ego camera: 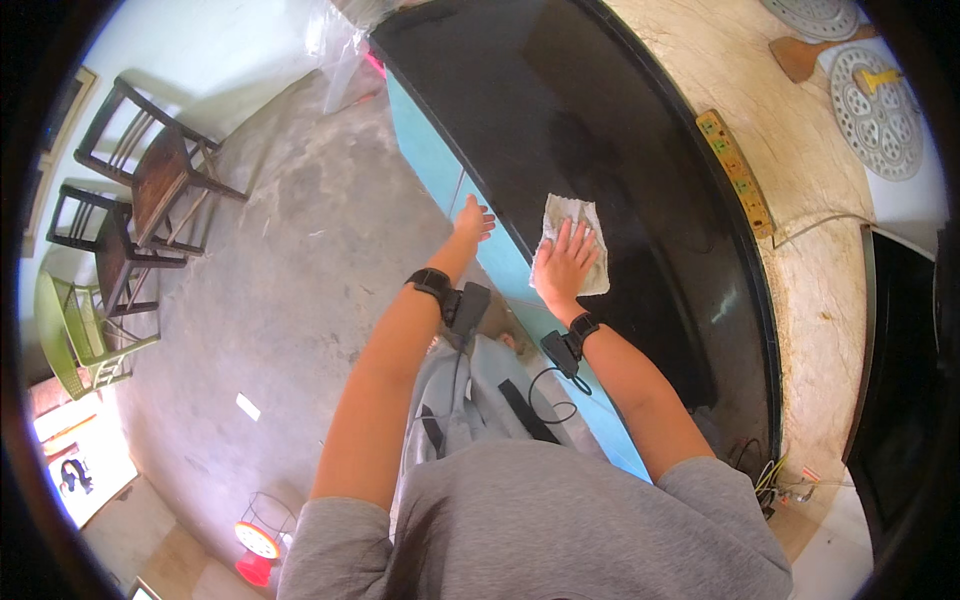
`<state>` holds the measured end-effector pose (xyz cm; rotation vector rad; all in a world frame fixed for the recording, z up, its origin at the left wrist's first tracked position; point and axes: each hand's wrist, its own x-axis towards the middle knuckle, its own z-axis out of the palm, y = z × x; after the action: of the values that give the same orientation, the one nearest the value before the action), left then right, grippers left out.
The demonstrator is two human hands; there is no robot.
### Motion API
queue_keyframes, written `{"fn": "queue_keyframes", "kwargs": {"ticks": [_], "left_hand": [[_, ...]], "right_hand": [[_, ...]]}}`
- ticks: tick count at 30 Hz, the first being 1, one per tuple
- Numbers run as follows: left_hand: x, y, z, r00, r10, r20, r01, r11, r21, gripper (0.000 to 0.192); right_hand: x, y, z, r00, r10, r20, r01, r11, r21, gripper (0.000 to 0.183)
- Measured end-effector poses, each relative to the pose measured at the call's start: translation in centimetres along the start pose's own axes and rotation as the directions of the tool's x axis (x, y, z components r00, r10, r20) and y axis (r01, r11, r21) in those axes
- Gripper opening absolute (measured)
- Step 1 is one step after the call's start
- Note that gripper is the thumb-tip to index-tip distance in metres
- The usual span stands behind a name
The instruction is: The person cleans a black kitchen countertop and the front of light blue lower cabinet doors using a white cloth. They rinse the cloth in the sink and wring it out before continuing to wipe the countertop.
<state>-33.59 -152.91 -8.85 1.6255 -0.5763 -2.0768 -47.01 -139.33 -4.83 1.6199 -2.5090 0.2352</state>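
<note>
My right hand (568,264) lies flat, fingers spread, on a folded whitish cloth (598,276) with grey stains. Beneath the cloth is a glossy black countertop (510,112), near its front edge. The counter's front is faced with light blue tiles (424,150). My left hand (473,220) hangs in the air beside that tiled front, fingers apart and holding nothing. Each wrist wears a black strap with a small black box; a thin cable runs from each box.
A power strip (735,174) is fixed along the counter's back wall. Loose wires (769,480) lie at the near right end. Wooden chairs (161,176) and a green plastic chair (71,330) stand at left. A clear plastic bag (337,52) hangs at the counter's far end.
</note>
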Motion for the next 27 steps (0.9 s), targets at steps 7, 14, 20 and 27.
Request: {"fn": "queue_keyframes", "kwargs": {"ticks": [7,14,20,27], "left_hand": [[1.4,4.2,-3.4,0.996,0.055,-0.064,-0.060,0.996,-0.071,0.059],[3.2,8.4,-5.2,0.994,0.035,-0.105,-0.044,0.995,-0.085,0.061],[7.2,12.3,-5.2,0.978,0.077,-0.193,-0.089,0.994,-0.057,0.066],[12.1,15.1,-4.8,0.894,0.086,-0.439,-0.016,0.987,0.161,0.081]], "right_hand": [[2.7,-2.7,0.2,1.000,-0.029,-0.009,0.029,1.000,0.000,0.060],[7.3,-6.9,1.2,0.995,-0.096,0.004,0.096,0.995,0.032,0.061],[11.4,-10.2,1.6,0.980,-0.197,0.007,0.196,0.978,0.077,0.060],[15.9,-13.5,2.2,0.932,-0.361,0.016,0.348,0.910,0.227,0.057]]}}
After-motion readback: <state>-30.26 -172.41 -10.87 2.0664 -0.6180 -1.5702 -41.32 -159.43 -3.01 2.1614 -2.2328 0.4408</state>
